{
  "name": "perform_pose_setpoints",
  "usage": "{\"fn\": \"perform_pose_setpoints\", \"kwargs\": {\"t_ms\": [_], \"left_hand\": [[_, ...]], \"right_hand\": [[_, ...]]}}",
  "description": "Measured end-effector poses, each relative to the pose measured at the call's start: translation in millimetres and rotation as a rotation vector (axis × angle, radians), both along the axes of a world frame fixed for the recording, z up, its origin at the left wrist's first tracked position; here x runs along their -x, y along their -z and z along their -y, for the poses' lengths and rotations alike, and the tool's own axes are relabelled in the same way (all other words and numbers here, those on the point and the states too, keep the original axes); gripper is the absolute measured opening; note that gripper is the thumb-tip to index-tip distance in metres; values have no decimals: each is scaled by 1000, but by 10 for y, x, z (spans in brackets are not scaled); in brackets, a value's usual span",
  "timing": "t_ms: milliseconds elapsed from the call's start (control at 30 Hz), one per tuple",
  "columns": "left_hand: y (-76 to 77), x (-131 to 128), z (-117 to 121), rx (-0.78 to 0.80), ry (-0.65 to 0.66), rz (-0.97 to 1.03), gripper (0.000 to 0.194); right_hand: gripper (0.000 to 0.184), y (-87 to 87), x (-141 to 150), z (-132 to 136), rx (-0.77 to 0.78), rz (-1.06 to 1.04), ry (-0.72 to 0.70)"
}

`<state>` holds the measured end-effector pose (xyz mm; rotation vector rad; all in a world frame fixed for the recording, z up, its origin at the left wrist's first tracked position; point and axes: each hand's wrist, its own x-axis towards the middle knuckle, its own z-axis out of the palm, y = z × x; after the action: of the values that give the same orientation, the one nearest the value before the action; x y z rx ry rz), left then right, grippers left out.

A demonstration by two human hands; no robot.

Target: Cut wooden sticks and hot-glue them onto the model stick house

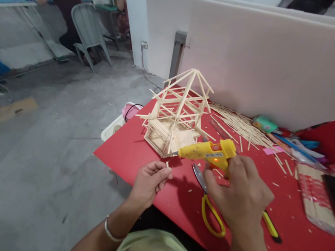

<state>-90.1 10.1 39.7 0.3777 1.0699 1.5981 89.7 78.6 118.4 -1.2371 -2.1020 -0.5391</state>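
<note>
Counted left to right at the red desk (pixel 128 155): one stick model (pixel 179 113), one yellow glue gun (pixel 208 151), one pair of scissors (pixel 200 177), one cutter (pixel 271 227). Upright on the desk's far left: the model, pale, open-framed, peaked. In the left grip (pixel 153 179): one short stick (pixel 167 165), pinched, near the model. In the right grip (pixel 242 188): the glue gun, raised, pointed left toward the model's base.

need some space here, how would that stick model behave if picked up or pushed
The stick model looks light for its size, its upper half being mostly gaps. Its slender roof sticks could well snap if gripped. The broad base suggests it would more likely slide than tip.
</note>
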Motion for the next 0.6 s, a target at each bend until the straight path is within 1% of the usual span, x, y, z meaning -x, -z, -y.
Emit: {"fn": "perform_pose_setpoints", "kwargs": {"t_ms": [167,367,600], "left_hand": [[24,2,-44,-15,9,5,31],[11,-1,-76,8,17,12,32],[21,3,-81,8,12,9,32]], "right_hand": [[29,-8,23,-16,-28,47,17],[26,-15,48,-36,-70,58,5],[26,5,58,-58,-59,49,10]]}}
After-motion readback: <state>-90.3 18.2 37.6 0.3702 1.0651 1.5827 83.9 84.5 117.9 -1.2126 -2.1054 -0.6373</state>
